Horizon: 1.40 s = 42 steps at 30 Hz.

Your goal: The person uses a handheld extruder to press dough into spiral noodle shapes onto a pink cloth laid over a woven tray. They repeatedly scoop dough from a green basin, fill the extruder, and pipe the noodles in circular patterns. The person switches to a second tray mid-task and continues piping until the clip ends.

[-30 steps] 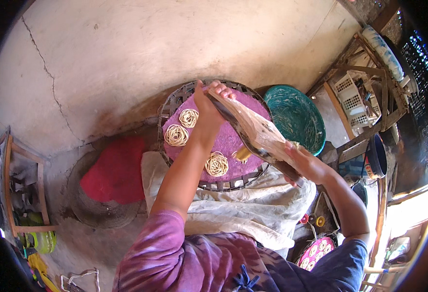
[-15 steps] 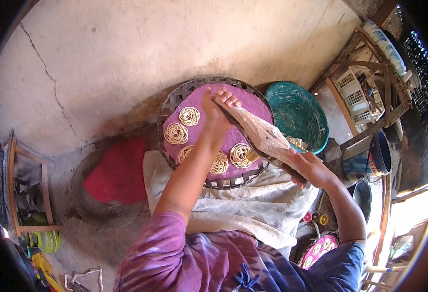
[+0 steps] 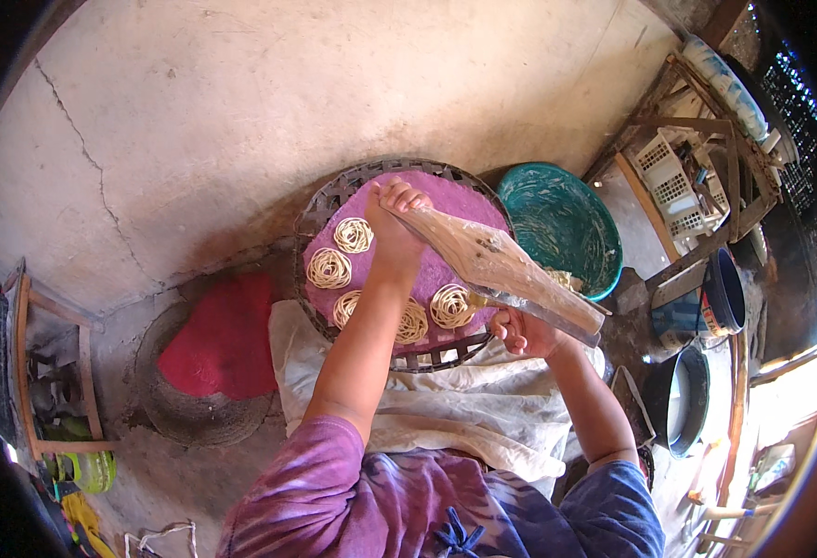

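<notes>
Right hand (image 3: 533,335) has shifted under the wooden press (image 3: 492,259), beside the tray rim (image 3: 441,360).

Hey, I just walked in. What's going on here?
A person is handling a long brown wooden tool over a round dark woven tray. The left hand grips its upper end; the right hand is at the underside of its lower part, though whether it grips is unclear. Five round pale coiled-strand nests lie on the tray's purple sheet. A round green basin streaked with pale residue stands to the right.
</notes>
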Motion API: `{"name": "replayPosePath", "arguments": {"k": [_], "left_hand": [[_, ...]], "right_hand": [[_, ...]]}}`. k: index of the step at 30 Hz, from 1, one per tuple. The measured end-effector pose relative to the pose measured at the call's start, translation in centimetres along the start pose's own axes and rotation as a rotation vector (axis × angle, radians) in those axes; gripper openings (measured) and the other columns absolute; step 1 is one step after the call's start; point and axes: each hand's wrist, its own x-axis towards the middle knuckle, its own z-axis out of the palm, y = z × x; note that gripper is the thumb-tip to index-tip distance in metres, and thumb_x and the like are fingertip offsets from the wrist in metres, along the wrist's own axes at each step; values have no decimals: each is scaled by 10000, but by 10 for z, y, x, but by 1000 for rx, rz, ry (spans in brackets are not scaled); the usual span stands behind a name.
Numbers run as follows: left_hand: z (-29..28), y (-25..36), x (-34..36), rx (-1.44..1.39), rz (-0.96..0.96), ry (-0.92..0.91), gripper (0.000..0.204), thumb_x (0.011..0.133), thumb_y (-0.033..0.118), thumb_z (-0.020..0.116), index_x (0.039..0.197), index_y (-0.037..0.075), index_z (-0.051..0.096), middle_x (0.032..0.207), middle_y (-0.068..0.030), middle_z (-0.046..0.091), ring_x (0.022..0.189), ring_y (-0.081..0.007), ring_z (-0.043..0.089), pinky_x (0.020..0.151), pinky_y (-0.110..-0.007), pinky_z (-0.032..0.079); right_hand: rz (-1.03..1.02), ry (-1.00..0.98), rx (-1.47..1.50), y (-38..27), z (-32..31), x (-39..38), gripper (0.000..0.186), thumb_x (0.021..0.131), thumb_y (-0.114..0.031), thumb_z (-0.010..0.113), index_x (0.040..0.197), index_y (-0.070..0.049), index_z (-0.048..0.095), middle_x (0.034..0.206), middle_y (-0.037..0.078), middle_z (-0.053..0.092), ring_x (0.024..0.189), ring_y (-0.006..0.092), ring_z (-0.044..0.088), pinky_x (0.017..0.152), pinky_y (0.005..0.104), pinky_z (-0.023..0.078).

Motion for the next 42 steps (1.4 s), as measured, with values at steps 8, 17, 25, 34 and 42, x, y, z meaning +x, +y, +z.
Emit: {"name": "replayPosePath", "arguments": {"k": [8, 17, 25, 34, 42], "left_hand": [[43, 7, 18, 39, -54, -118, 436, 961, 441, 342, 639, 176, 469, 484, 55, 439, 418, -128, 448, 512, -312, 420], [21, -46, 41, 513, 71, 345, 551, 974, 545, 205, 638, 183, 450, 465, 67, 364, 412, -133, 379, 503, -334, 369], [-10, -31, 63, 476, 8, 244, 442, 917, 482, 282, 649, 179, 460, 488, 45, 405, 438, -141, 410, 547, -354, 393], [22, -52, 65, 565, 26, 165, 357, 884, 426, 322, 633, 194, 425, 488, 65, 360, 445, -117, 374, 534, -312, 354], [-8, -63, 51, 370, -54, 302, 390, 892, 428, 305, 603, 177, 374, 474, 31, 312, 427, -136, 298, 491, -328, 303]], "right_hand": [[-223, 518, -1811, -18, 59, 15, 550, 974, -498, 424, 1354, -106, 490, 1269, 188, 521, 1209, 256, 464, 1029, 360, 341], [198, 577, -971, -93, 79, -52, 699, 982, -648, 240, 1159, -51, 558, 667, 48, 541, 503, 119, 489, 480, 276, 429], [160, 779, -1163, -93, 89, -47, 831, 928, -728, 278, 670, -4, 594, 524, 40, 502, 437, 127, 499, 408, 295, 410], [70, 840, -1130, -90, 99, -48, 754, 947, -685, 329, 725, -19, 604, 521, 23, 493, 398, 99, 453, 373, 264, 372], [75, 864, -1157, -84, 85, -76, 702, 957, -655, 361, 858, -22, 648, 546, 24, 495, 435, 87, 466, 393, 255, 372]]}}
